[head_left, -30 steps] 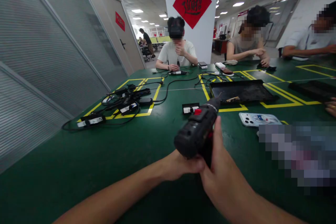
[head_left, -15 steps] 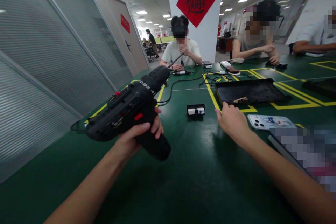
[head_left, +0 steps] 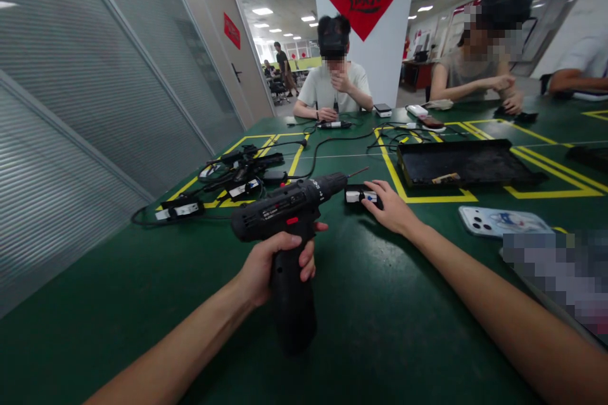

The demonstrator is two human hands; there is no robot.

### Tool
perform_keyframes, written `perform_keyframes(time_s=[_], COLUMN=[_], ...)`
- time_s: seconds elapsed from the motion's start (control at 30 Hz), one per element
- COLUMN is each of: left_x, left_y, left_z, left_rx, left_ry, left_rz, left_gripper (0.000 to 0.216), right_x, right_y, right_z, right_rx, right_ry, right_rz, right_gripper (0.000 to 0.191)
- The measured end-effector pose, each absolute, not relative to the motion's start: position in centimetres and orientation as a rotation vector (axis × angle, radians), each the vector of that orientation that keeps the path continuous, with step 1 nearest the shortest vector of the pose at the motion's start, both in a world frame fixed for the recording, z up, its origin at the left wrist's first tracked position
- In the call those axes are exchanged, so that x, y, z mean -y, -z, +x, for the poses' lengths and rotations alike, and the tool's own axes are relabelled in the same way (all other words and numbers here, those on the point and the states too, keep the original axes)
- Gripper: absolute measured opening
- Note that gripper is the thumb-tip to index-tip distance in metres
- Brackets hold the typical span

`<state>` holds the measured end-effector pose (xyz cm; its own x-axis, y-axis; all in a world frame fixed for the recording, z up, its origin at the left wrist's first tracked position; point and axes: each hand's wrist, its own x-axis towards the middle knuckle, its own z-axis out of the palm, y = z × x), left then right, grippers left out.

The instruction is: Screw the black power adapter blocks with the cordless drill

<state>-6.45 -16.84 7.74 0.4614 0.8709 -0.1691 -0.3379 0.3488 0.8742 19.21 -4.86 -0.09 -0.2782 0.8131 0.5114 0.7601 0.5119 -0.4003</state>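
Note:
A black cordless drill (head_left: 285,205) is upright in my left hand (head_left: 280,266), whose fingers wrap round its handle. The drill's long thin bit points right and slightly up, over a small black-and-white part (head_left: 355,195) on the table. My right hand (head_left: 392,205) has its fingertips on the right end of that part, thumb in front and fingers behind. The part's white face, with a blue spot, is turned toward me; its right end is covered by my fingers.
On the green table (head_left: 370,316), several black assemblies with cables (head_left: 242,171) lie at left. A black tray (head_left: 456,164) sits at right, near a phone (head_left: 503,221) and a blurred flat item (head_left: 555,278). A person (head_left: 335,85) in a headset sits opposite; another person (head_left: 475,76) is farther right.
The drill has swung down and right, its bit now near the small part. My right hand has moved left from beside the tray onto the part.

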Motion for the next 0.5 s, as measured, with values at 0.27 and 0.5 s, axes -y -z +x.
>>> perform_keyframes(time_s=[0.27,0.5], left_x=[18.7,18.7], left_y=[-8.1,-7.0], left_z=[-5.9,-5.4], left_rx=[-0.757,-0.752], left_ry=[-0.876,-0.897], left_rz=[0.979,0.804], left_gripper=[0.039,0.034], right_x=[4.5,3.8], right_y=[0.8,1.3], right_z=[19.1,19.1], right_rx=[1.995,1.926], right_ry=[-0.17,-0.182], right_rz=[-1.322,-1.361], right_gripper=[0.038,0.035])
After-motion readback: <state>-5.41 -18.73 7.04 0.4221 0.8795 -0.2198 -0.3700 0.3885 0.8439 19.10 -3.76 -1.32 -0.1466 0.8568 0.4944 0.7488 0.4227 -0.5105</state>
